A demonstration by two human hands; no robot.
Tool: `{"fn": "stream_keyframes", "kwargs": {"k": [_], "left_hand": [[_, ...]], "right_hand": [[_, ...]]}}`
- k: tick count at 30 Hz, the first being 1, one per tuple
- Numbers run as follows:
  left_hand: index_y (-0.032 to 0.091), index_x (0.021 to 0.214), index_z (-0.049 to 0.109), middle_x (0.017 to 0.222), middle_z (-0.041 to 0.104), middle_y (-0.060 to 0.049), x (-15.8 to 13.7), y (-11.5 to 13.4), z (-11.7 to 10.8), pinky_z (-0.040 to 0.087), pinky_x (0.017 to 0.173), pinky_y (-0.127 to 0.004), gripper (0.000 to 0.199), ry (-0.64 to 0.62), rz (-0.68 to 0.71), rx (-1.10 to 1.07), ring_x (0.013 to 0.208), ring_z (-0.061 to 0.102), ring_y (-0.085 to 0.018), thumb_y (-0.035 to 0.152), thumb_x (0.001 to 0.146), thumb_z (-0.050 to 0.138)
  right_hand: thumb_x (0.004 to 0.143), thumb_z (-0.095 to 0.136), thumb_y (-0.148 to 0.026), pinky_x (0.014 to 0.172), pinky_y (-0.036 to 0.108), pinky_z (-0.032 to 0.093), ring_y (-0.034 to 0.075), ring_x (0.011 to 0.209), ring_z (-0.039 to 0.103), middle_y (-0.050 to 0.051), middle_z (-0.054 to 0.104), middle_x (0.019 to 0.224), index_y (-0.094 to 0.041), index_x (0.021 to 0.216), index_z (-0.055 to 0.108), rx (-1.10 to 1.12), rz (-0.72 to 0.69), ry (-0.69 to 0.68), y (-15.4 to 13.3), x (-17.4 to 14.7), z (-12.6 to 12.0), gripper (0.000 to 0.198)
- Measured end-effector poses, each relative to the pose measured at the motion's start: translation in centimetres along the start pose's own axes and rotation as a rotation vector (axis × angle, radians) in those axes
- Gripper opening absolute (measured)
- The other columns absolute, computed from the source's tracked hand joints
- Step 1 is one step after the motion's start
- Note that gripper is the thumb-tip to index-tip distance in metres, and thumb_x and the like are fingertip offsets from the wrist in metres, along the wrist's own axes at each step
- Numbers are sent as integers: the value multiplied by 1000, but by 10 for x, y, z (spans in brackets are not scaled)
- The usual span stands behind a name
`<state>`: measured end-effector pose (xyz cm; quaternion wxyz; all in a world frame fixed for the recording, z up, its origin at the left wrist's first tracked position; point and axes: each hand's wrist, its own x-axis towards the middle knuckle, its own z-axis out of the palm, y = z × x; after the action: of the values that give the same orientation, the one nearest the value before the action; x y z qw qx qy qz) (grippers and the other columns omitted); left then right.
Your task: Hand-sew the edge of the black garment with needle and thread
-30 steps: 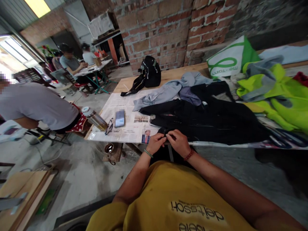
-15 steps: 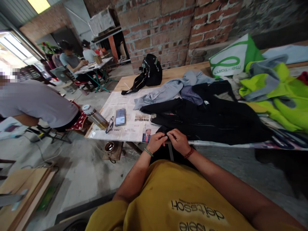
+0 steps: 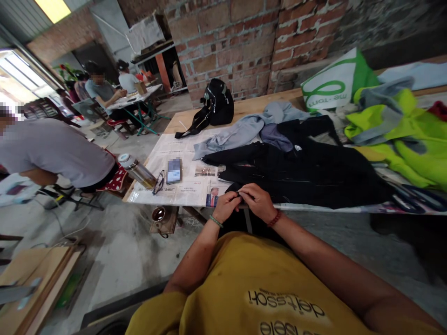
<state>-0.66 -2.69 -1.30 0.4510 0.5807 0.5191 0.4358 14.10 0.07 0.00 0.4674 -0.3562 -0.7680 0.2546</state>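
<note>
At the near edge of the table (image 3: 181,122), the black garment (image 3: 307,174) is spread, with its left end brought to the hands. By the left hand (image 3: 226,207), a dark edge of this garment is pinched narrowly between thumb and finger. The right hand (image 3: 259,202) is set just beside it, with fingers bent and closed narrowly; what is held there is too small to be told. A green bracelet (image 3: 216,221) is worn on the left wrist and a red bracelet (image 3: 274,219) on the right.

On the left, newspaper (image 3: 188,190) is covered partly by a phone (image 3: 173,171), glasses (image 3: 159,183) and a bottle (image 3: 136,170). Behind the garment, grey cloth (image 3: 237,131) is laid, and farther a black bag (image 3: 222,104) is placed near the brick wall (image 3: 223,46). At far right, a green-white bag (image 3: 330,83) and yellow clothing (image 3: 414,144) are seen. At left, a co-worker (image 3: 63,149) is seated on a red cushion (image 3: 112,180).
</note>
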Motion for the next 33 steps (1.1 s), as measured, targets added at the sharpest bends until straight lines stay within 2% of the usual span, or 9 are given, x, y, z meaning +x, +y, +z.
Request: {"fn": "stream_keyframes", "kwargs": {"k": [3, 9, 13, 16, 19, 22, 25, 28, 33], "left_hand": [[16, 60, 49, 46, 47, 6, -1, 1, -1, 35, 52, -20, 20, -5, 20, 8, 47, 44, -6, 26, 76, 52], [16, 66, 54, 45, 47, 6, 1, 2, 0, 30, 45, -20, 19, 2, -59, -89, 40, 41, -5, 33, 75, 54], [15, 65, 55, 46, 47, 6, 2, 0, -1, 31, 44, -19, 22, 4, -44, -90, 41, 42, -5, 34, 76, 55], [14, 68, 60, 50, 51, 3, 0, -2, -5, 34, 45, -19, 27, -15, 37, -64, 44, 44, -6, 39, 78, 56], [12, 76, 66, 73, 62, -4, -5, -1, -8, 40, 47, -20, 35, -63, 183, -58, 51, 49, -6, 45, 81, 53], [13, 77, 69, 91, 63, -9, -8, 3, -6, 47, 56, -23, 34, -100, 282, -7, 64, 56, -10, 44, 81, 54], [13, 65, 66, 79, 63, -7, -5, 3, -1, 48, 62, -24, 34, 19, 253, 28, 65, 57, -11, 39, 82, 54], [14, 72, 65, 65, 58, -1, 2, 2, 5, 45, 54, -22, 25, 186, 107, -16, 51, 51, -7, 34, 82, 54], [15, 93, 64, 88, 62, -4, 10, 3, 16, 43, 48, -19, 20, 197, 58, -32, 49, 49, -4, 27, 77, 59]], "right_hand": [[85, 46, -29, 72, 31, 49, 18, 82, 60, 7, 65, 85, -22, 81, 64, -42, -84, -59, 4, -1, 2, 20], [83, 47, -30, 54, 25, 44, 12, 49, 53, 0, 59, 60, -20, 80, 59, 30, 248, -2, -7, 0, 4, 16], [81, 49, -32, 51, 24, 42, 11, 46, 52, -2, 56, 52, -20, 79, 58, 70, 291, 15, -16, 3, 2, 16], [80, 52, -35, 52, 23, 42, 12, 47, 53, -3, 56, 50, -20, 78, 59, 149, 323, 48, -14, 5, 0, 16], [76, 57, -41, 49, 23, 40, 12, 48, 53, -2, 59, 53, -20, 79, 59, 342, 428, 149, -5, 4, -5, 21], [70, 64, -42, 47, 23, 38, 11, 48, 52, -2, 60, 56, -19, 77, 60, 488, 526, 264, 6, -2, -10, 24], [66, 68, -39, 48, 22, 40, 9, 48, 51, -3, 58, 59, -19, 74, 59, 548, 552, 350, 13, -11, -15, 23], [64, 70, -37, 47, 22, 42, 8, 46, 49, -5, 56, 58, -20, 73, 59, 602, 559, 369, 17, -17, -18, 23], [62, 72, -38, 43, 22, 41, 9, 46, 50, -4, 58, 57, -20, 73, 58, 700, 620, 330, 19, -20, -18, 25]]}}
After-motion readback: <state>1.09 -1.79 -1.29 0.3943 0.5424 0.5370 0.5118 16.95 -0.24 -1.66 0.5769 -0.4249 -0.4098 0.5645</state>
